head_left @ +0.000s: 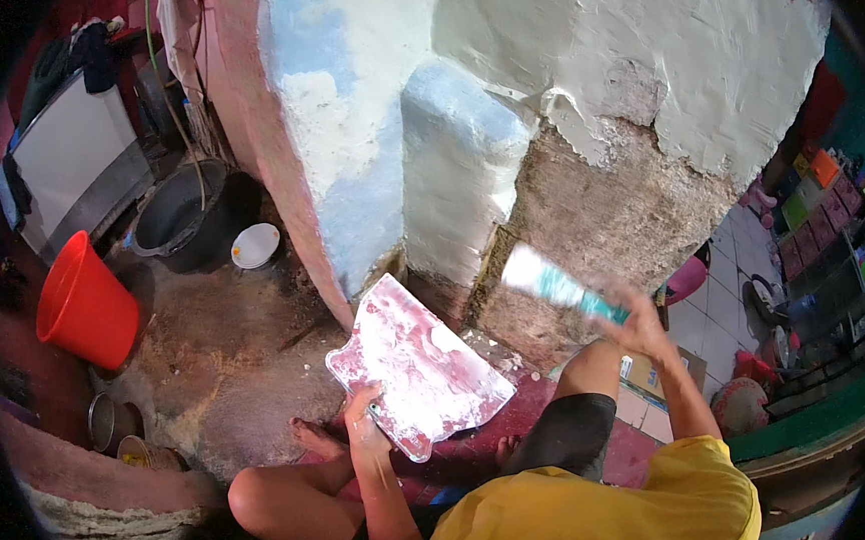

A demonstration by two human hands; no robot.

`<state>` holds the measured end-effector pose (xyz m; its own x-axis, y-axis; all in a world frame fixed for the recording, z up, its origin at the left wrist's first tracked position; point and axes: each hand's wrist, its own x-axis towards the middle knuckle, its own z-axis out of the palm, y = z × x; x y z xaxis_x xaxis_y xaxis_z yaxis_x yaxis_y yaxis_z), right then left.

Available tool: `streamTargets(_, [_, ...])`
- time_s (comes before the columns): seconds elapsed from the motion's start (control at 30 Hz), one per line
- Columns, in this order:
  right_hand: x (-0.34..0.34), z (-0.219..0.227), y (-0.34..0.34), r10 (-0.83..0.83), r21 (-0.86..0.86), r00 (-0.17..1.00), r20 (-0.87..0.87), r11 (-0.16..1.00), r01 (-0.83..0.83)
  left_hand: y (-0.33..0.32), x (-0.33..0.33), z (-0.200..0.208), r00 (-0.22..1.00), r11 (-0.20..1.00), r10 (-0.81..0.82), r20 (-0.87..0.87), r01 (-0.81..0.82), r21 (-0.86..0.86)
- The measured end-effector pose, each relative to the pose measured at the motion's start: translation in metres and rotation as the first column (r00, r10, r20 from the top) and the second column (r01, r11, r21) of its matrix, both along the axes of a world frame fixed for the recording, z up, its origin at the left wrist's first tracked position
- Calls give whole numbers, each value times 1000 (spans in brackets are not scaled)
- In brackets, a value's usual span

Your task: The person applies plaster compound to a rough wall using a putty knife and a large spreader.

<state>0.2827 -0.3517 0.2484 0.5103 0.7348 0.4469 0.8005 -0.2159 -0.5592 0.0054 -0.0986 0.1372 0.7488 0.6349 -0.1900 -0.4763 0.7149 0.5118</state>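
Observation:
My left hand [365,422] grips the lower left edge of a flat pinkish board [421,366] smeared with white paste, held tilted over my lap. In my right hand [640,324] is a putty knife [554,284] with a teal handle and a pale blade, smeared by motion. The blade is in front of the lower wall, where bare brown masonry [599,218] shows; whether it touches cannot be told. Around that patch, the wall carries grey-white plaster [557,41] with a ragged lower edge.
On the left stand a red bucket [89,304], a black tub [183,212] with a hose, and a white bowl [255,246]. A cardboard box [695,367] lies beyond my right knee. Shelved household goods [829,202] fill the far right. A wall corner [340,307] juts out before me.

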Motion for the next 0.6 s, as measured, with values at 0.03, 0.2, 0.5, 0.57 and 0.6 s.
streamTargets(0.03, [13, 11, 0, -34, -36, 968, 249, 998, 45, -3, 0, 0, 1000, 1000, 14, -10, -14, 11])
streamTargets(0.2, [16, 92, 48, -231, 181, 679, 697, 973, 145, -12, 6, 2, 999, 996, 46, -29, -43, 81])
streamTargets(0.5, [37, 89, 82, -390, 286, 605, 694, 921, 264, -6, 4, -11, 1000, 1000, 2, 26, -2, 18])
streamTargets(0.57, [41, 82, 85, -396, 317, 621, 677, 918, 240, -7, 3, -14, 1000, 1000, -4, 18, 4, -4])
streamTargets(0.6, [43, 80, 86, -390, 319, 630, 672, 920, 228, -7, 3, -15, 1000, 1000, -7, 15, 7, -15])
